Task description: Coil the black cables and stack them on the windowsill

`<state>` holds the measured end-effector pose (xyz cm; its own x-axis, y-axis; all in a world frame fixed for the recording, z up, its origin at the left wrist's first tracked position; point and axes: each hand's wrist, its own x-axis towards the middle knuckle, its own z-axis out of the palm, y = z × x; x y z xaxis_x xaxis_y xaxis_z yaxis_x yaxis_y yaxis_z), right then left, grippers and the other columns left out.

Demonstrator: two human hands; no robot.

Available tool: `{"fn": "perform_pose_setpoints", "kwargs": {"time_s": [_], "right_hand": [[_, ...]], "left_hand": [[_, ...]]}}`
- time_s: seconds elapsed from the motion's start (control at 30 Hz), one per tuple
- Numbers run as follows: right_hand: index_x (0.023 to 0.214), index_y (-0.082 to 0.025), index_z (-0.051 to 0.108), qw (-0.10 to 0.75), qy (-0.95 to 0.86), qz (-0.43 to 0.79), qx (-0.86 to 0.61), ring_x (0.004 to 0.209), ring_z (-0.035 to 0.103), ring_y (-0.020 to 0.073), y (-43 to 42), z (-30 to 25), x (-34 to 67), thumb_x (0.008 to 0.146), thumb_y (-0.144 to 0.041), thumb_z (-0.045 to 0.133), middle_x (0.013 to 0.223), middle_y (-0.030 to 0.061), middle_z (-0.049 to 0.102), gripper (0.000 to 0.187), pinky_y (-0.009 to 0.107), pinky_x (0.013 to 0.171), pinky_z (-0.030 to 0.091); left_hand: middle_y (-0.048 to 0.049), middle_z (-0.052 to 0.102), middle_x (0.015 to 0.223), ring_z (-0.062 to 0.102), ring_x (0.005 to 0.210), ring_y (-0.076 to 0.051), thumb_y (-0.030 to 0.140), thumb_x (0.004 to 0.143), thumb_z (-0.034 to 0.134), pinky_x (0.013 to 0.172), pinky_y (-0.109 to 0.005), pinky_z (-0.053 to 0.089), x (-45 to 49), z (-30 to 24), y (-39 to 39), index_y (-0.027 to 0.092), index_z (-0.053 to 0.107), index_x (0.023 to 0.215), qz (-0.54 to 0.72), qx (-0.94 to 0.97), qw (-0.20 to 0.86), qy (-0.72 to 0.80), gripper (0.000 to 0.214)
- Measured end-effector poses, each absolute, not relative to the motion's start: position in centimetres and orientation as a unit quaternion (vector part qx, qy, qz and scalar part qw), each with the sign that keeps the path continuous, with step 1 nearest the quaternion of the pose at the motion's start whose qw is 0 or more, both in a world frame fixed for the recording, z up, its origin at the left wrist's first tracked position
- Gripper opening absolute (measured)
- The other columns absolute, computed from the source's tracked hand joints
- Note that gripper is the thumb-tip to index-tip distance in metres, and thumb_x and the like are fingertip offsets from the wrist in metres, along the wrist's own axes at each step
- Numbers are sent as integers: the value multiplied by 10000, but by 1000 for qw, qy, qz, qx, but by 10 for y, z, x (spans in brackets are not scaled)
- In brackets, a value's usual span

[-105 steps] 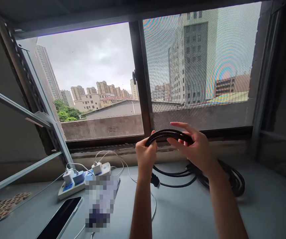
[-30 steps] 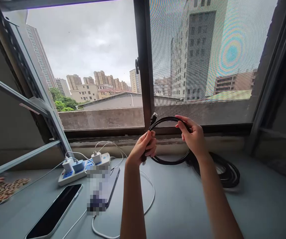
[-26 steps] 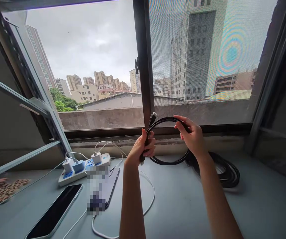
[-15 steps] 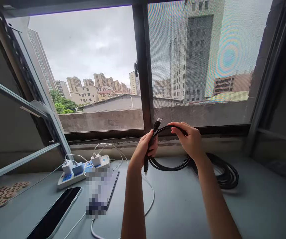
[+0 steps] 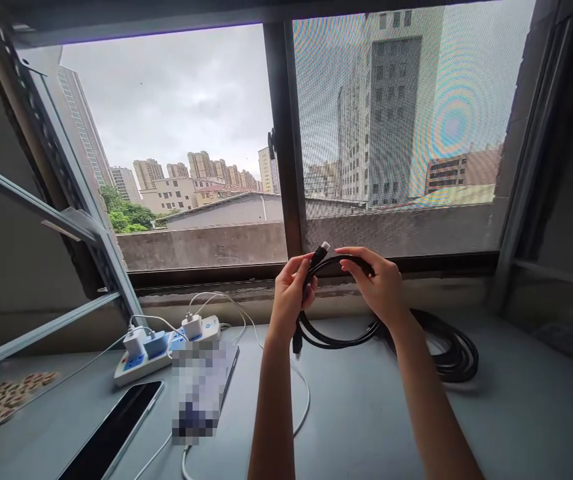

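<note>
A black cable (image 5: 339,345) is wound into a loop in front of the window, both its plugs at the left side. My left hand (image 5: 290,293) is closed around that side, thumb on the strands. Above its fingers one plug (image 5: 320,253) points up to the right, its flat metal tip bare; the other plug (image 5: 297,343) hangs below the hand. My right hand (image 5: 379,283) grips the upper right of the loop between thumb and fingers, its index fingertip close to the upper plug. Part of the loop is hidden behind the right hand and wrist.
Behind my right forearm lies another black cable coil (image 5: 459,357) on the grey table (image 5: 356,413). To the left are a power strip (image 5: 141,370) with white chargers, a black-screened phone (image 5: 111,433), a blurred-out device (image 5: 201,393) and white cords. A metal frame (image 5: 86,167) stands by the window.
My left hand has shifted slightly right, bringing the upper plug nearer my right fingertips. The right hand keeps its grip almost in place. The view has tilted up a little.
</note>
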<state>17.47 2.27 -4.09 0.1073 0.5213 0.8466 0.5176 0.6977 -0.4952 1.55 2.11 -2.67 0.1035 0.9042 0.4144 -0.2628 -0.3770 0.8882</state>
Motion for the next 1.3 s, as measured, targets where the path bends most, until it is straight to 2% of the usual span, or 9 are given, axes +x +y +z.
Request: {"fn": "perform_pose_setpoints", "kwargs": {"time_s": [0.13, 0.2, 0.3, 0.47, 0.67, 0.87, 1.03, 1.1, 1.3], "right_hand": [[1106, -277, 667, 636, -661, -9, -397, 539, 514, 112, 25, -43, 175, 873, -514, 539, 781, -11, 667, 356, 245, 590, 405], [1117, -281, 657, 635, -665, -7, -393, 551, 516, 113, 26, -43, 175, 879, -514, 530, 796, -10, 664, 356, 247, 592, 409], [1118, -272, 647, 642, -664, -18, -383, 648, 566, 137, 27, -43, 175, 880, -494, 538, 837, 3, 662, 343, 258, 636, 431], [1085, -250, 645, 657, -666, -14, -353, 897, 626, 188, 27, -41, 173, 880, -472, 547, 1003, 48, 665, 317, 290, 731, 462], [1156, -262, 613, 646, -652, 58, -392, 654, 620, 160, 25, -41, 168, 840, -495, 597, 805, 7, 693, 393, 309, 703, 456], [1131, -254, 632, 652, -638, 95, -399, 716, 643, 170, 21, -38, 166, 826, -514, 605, 756, 2, 692, 402, 311, 746, 452], [967, -231, 699, 638, -660, 96, -386, 777, 635, 172, 19, -37, 170, 855, -536, 545, 866, 33, 706, 360, 289, 697, 455], [970, -237, 704, 626, -678, 76, -378, 758, 615, 157, 18, -37, 171, 846, -544, 552, 934, 38, 691, 365, 273, 651, 454], [1030, -296, 683, 587, -719, 6, -373, 646, 518, 91, 11, -35, 166, 816, -451, 644, 987, 1, 623, 267, 219, 519, 398]], "left_hand": [[69, 465, 487, 310, 335, -19, 573, 748, 645, 339, -151, 135, 15, -28, 23, 161, 624, 1002, 595, 584, 474, 282, 485], [58, 463, 461, 289, 330, -21, 644, 753, 590, 336, -158, 124, 15, -29, 24, 151, 621, 870, 578, 602, 468, 291, 507], [45, 465, 431, 275, 336, -21, 685, 724, 586, 335, -163, 130, 16, -31, 25, 154, 554, 697, 550, 635, 440, 317, 532], [74, 383, 391, 263, 362, -27, 609, 702, 667, 349, -162, 156, 17, -31, 23, 158, 575, 703, 550, 654, 393, 340, 461], [94, 287, 408, 221, 372, -29, 589, 731, 644, 356, -172, 130, 16, -27, 20, 151, 603, 727, 549, 633, 405, 365, 439], [93, 254, 451, 199, 398, -18, 570, 723, 659, 370, -167, 118, 17, -27, 17, 178, 412, 588, 554, 619, 402, 385, 483], [96, 234, 446, 175, 393, -13, 555, 716, 669, 371, -171, 108, 20, -26, 15, 192, 307, 558, 553, 605, 412, 398, 536], [98, 233, 433, 173, 381, -13, 562, 703, 675, 368, -175, 102, 20, -25, 16, 196, 299, 555, 552, 592, 423, 406, 545], [112, 222, 413, 139, 362, -12, 613, 642, 699, 361, -182, 67, 14, -22, 17, 194, 401, 585, 537, 560, 480, 410, 518]]}}
